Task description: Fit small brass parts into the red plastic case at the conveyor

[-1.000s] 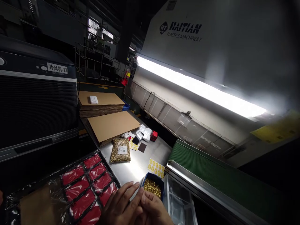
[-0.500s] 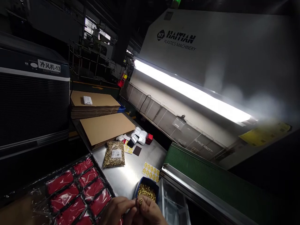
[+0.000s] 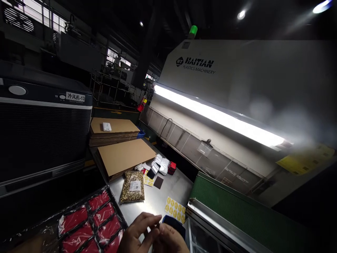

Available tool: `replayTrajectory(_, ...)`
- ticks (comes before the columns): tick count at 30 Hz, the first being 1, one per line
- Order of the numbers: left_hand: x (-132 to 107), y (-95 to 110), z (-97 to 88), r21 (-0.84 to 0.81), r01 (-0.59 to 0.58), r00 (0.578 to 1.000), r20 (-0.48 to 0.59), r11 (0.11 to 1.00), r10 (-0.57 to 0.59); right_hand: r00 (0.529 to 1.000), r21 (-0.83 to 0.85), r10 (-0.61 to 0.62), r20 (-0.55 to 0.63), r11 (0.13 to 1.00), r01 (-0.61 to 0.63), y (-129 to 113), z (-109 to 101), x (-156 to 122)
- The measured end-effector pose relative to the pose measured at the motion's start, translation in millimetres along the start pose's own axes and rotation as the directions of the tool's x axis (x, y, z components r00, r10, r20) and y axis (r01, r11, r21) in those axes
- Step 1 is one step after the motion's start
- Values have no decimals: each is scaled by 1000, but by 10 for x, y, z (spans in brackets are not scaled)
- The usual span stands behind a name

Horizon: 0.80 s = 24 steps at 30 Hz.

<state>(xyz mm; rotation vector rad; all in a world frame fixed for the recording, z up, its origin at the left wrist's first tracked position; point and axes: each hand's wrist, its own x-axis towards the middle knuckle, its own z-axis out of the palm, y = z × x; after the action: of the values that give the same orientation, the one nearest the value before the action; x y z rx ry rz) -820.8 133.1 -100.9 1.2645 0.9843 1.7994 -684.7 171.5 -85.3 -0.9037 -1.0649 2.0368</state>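
Both my hands are at the bottom edge, over the steel table point(image 3: 158, 198). My left hand point(image 3: 137, 232) has its fingers stretched out and apart, reaching toward my right hand point(image 3: 170, 240). The right hand's fingers are curled together at the left fingertips; what they pinch is hidden. Just beyond them stands a small blue bin point(image 3: 176, 222), its contents mostly hidden by the rim and my hands. To the left lies a black tray point(image 3: 91, 225) of red parts under clear film. A clear bag of small brass parts point(image 3: 133, 182) lies farther back.
Yellow sticker sheets point(image 3: 175, 207) lie by the bin. A phone point(image 3: 153, 170), a white cloth and a red item sit behind, with flat cardboard stacks point(image 3: 126, 154) beyond. A green conveyor belt point(image 3: 237, 207) runs on the right, a black cooler unit point(image 3: 42, 130) stands left.
The view has tilted up, so my hands sit lower in frame. The small brass piece pinched between my fingertips half a second ago no longer shows. My left fingers have spread.
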Motion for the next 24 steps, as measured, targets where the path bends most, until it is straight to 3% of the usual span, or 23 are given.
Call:
replayTrajectory(3,61,59,-70,-64,102,992,80,993,-96,989,-4,85,-124,996,-86,-116,90,-29)
replayTrajectory(5,65,104,-62,-196,165,986,68,967,-154,980,-29,77,-186,996,-84,-177,143,-58)
replayTrajectory(9,24,141,11,-472,253,964,50,844,-261,984,-50,45,-170,997,-54,-270,237,-141)
replayTrajectory(13,-19,96,64,-530,337,935,93,778,-342,967,0,87,-238,996,-89,-326,310,-231)
replayTrajectory(20,5,-20,186,-645,322,933,93,693,-347,952,-47,52,-301,997,-69,-309,285,-217)
replayTrajectory(24,26,-100,329,-771,324,906,87,548,-414,949,-104,-1,-314,994,-33,-313,247,-136)
